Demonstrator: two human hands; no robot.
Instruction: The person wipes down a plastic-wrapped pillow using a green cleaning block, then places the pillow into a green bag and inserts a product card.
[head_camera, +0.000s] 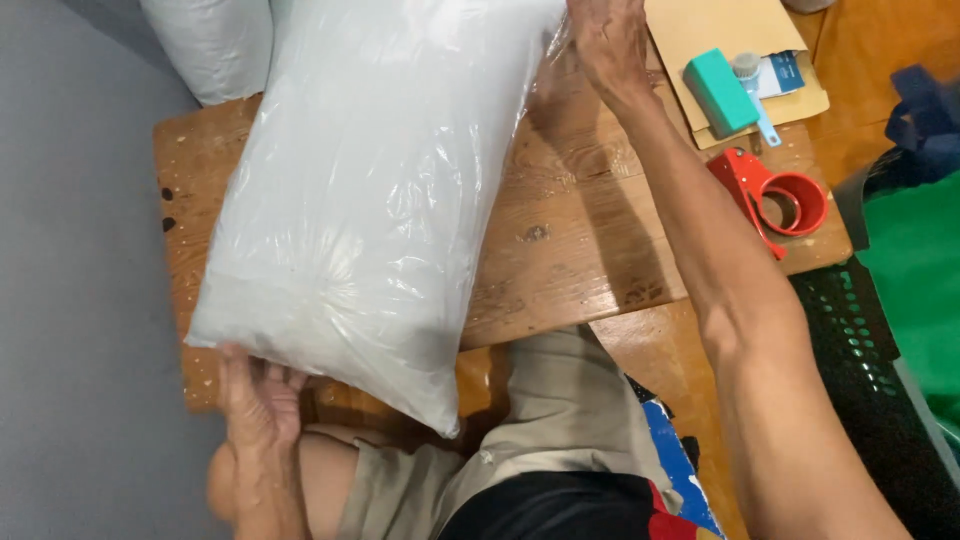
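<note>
A large clear plastic bag (370, 190) filled with white material lies lengthwise on a low wooden table (580, 230). My left hand (255, 400) grips its near bottom corner from beneath, at the table's front edge. My right hand (610, 40) is stretched out to the far top corner of the bag and pinches the plastic there. The bag covers most of the table's left half.
A red tape dispenser (775, 195) lies at the table's right edge. Behind it, a teal box (720, 90) and a small brush rest on a brown envelope (720, 25). Another white filled bag (215, 45) stands at the back left. A green mesh basket (900, 300) sits right.
</note>
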